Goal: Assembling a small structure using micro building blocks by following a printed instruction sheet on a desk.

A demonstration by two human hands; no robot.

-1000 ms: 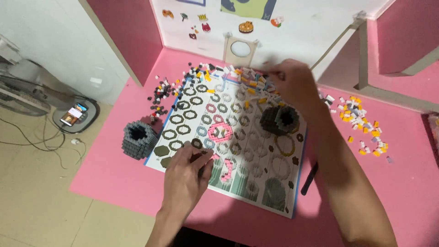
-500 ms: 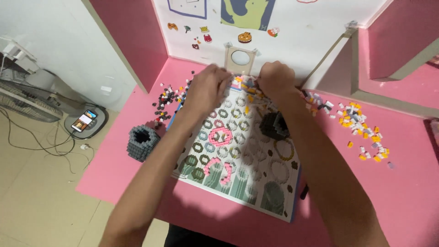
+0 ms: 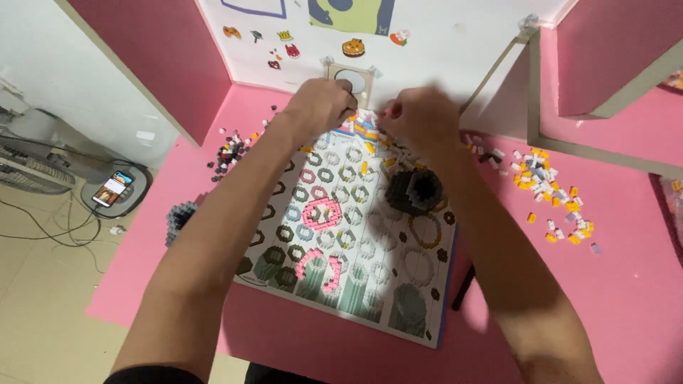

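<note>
nearest the camera, two bare forearms stretched out over a pink table [image 3: 605, 299], crossing a printed sheet [image 3: 356, 284] covered in rows of ring-shaped diagrams. a dark stick-like thing [image 3: 462, 284] just off the sheet's right edge. further up, on the sheet's right half, a round grey brick build [image 3: 416, 190] with a hollow middle, partly under the right forearm. a second grey build [image 3: 178, 219] at the table's left edge, well apart from both hands.

beyond that, at the sheet's far edge, a heap of small coloured bricks [image 3: 366, 131], with both hands over it. judged from this: picking or sorting among the loose bricks, nothing yet brought to the grey build. a pick from a heap this fine would call for a tight fingertip pinch and a clear look at colour and shape.

left hand [image 3: 320, 107] palm down, knuckles up, fingers curled under and close together at the heap's left side; whether clamped on a brick cannot be told. right hand [image 3: 420, 121] likewise palm down, just beside the left, blurred; fingers pointing toward the heap, spread or pinched cannot be told. wrists near level, elbows well back toward the body.

off to the sides, a scatter of dark bricks [image 3: 229, 153] on the left and orange and white bricks [image 3: 551, 185] on the right. farthest, a small frame [image 3: 350, 78] against the white back wall, with stickers above. on the floor to the left, a phone [image 3: 112, 188].
</note>
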